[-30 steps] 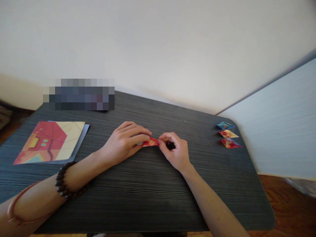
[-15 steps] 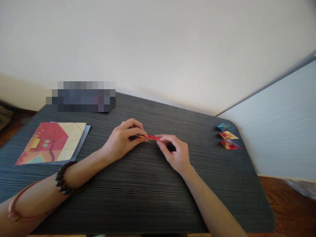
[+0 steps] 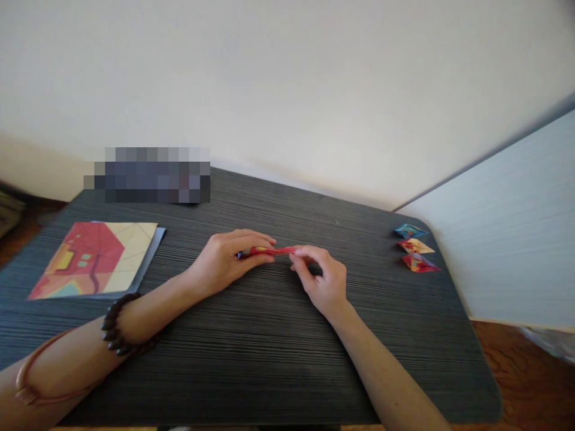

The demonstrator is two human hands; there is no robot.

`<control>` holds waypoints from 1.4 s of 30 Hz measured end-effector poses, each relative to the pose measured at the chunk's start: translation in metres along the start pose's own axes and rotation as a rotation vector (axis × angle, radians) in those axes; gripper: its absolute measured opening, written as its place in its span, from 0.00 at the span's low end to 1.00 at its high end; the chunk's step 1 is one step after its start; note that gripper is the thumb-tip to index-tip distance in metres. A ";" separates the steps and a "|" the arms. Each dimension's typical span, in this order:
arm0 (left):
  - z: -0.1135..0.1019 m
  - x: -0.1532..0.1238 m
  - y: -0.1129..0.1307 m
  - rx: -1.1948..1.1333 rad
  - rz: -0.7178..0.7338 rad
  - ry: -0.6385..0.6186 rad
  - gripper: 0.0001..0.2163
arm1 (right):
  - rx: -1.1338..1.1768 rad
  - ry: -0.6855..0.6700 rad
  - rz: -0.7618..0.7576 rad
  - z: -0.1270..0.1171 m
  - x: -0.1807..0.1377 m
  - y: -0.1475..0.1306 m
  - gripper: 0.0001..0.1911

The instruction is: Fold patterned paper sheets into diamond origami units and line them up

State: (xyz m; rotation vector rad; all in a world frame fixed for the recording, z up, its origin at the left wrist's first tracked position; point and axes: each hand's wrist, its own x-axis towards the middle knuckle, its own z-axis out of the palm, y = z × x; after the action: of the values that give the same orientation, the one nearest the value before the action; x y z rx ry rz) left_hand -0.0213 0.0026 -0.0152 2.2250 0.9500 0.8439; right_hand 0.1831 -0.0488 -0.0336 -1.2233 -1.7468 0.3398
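Observation:
A narrow piece of folded paper (image 3: 284, 250), mostly red with some yellow and blue, is held up over the middle of the dark table. My left hand (image 3: 231, 257) pinches its left part between the thumb and the fingers. At the paper's right tip, my right hand (image 3: 321, 275) grips with thumb and forefinger. Parts of the paper are hidden behind the fingers, so its full shape does not show.
Three folded paper pieces, one blue (image 3: 409, 231), one cream and red (image 3: 415, 246), one red (image 3: 421, 263), lie in a column at the table's right. Patterned sheets (image 3: 103, 257) lie at left, behind my left forearm. A pixelated dark object (image 3: 148, 176) stands at the back left.
The left fingers have flattened and lowered along the paper, and more of its left end shows. The right hand has shifted slightly right, still at the tip.

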 end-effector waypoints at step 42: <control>0.002 0.000 0.003 0.288 0.312 0.138 0.07 | 0.130 -0.116 0.013 -0.003 0.007 -0.005 0.07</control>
State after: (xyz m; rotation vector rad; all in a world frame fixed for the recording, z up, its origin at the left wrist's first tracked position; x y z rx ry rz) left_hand -0.0191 0.0004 -0.0145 2.6392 0.8407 1.0674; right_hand 0.1821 -0.0456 -0.0252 -1.1410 -1.7860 0.5328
